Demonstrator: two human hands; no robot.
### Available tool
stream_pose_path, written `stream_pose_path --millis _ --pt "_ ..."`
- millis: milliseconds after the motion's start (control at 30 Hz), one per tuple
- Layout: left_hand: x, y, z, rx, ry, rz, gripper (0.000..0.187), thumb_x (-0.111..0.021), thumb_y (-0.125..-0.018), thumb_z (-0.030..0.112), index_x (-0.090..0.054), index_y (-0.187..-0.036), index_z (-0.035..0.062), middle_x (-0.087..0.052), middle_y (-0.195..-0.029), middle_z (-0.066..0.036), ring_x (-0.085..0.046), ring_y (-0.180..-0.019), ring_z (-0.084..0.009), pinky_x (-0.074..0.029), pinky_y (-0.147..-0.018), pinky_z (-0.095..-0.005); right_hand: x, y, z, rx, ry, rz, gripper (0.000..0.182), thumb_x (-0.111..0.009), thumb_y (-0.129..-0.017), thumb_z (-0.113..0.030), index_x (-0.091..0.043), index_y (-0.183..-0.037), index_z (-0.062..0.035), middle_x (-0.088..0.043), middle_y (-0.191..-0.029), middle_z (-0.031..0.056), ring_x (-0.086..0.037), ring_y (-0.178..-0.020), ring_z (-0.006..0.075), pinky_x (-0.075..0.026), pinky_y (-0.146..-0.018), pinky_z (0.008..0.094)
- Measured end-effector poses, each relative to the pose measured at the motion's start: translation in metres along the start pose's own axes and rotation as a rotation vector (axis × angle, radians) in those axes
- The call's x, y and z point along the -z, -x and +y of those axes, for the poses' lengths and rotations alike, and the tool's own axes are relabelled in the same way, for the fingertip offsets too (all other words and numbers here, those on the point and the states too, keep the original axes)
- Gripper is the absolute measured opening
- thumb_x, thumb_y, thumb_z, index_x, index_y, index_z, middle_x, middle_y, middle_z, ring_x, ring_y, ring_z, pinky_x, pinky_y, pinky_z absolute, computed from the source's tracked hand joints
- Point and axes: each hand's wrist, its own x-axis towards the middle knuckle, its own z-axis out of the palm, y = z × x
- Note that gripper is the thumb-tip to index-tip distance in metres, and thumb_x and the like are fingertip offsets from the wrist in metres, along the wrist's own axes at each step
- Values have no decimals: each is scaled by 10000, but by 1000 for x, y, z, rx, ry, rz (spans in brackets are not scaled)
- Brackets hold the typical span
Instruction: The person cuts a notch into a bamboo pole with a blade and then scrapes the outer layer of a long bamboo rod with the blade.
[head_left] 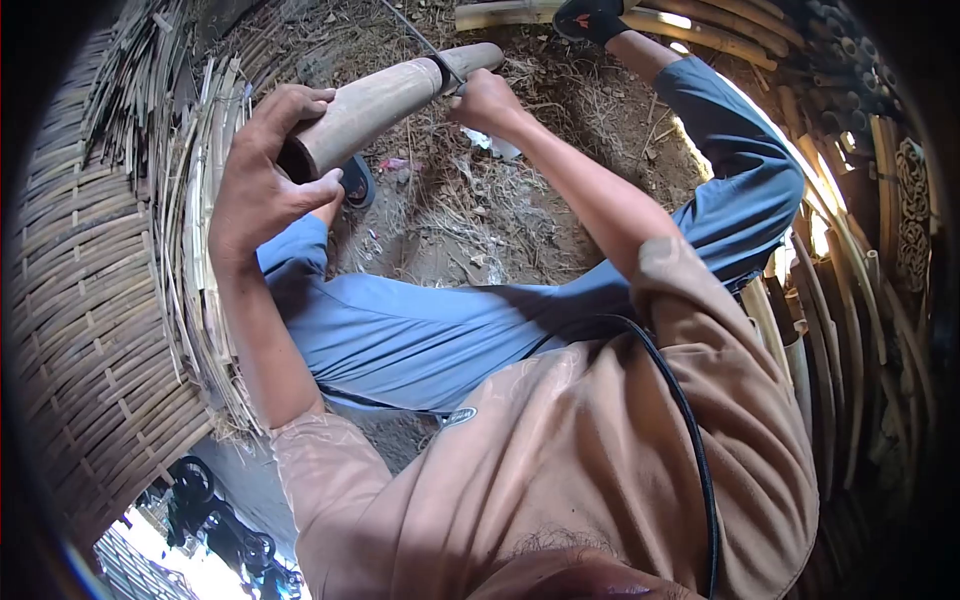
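My left hand [262, 170] is wrapped round the near, hollow end of a thick bamboo pole [375, 108], thumb under the rim and fingers along its upper side. The pole slants away to the upper right. Close to its far part, my right hand [487, 103] is closed on a long thin dark blade that looks like a knife [425, 43]. This blade lies across the pole at a dark band, its far end running out of the top of the view. The knife's handle is hidden in my fist.
Woven bamboo matting [80, 330] and bundled strips [190, 240] are on the left. Bamboo poles [690, 30] lie at the top right, with more stacked along the right. Shavings and scraps litter the dirt floor [440, 220] between my legs. Motorbikes [225, 530] stand at the lower left.
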Motion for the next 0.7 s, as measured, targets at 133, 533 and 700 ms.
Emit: stream_pose_path --millis 133,533,700 --pt "2 2 -11 0 25 6 536 -789 -601 -16 -577 -1093 9 -647 -1227 -143 -645 -1130 -301 -494 -1014 -375 17 62 -24 47 -86 -79 293 -657 -861 -135 -695 -997 122 -717 -925 284 -732 -883 357 -589 -857 452" --pt "-2 1 -3 -83 -99 -35 551 -816 -572 -8 -577 -1066 29 -649 -1204 -79 -606 -1099 -297 -505 -974 -377 27 70 -23 109 -59 -71 228 -655 -821 -119 -679 -910 89 -709 -888 294 -720 -872 389 -572 -842 472" --pt "-12 3 7 -72 -87 -31 533 -817 -562 -16 -581 -1038 36 -652 -1202 -73 -598 -1067 -289 -507 -957 -390 6 63 -7 95 -56 3 241 -672 -815 -137 -699 -899 87 -715 -889 293 -729 -882 379 -581 -836 459"
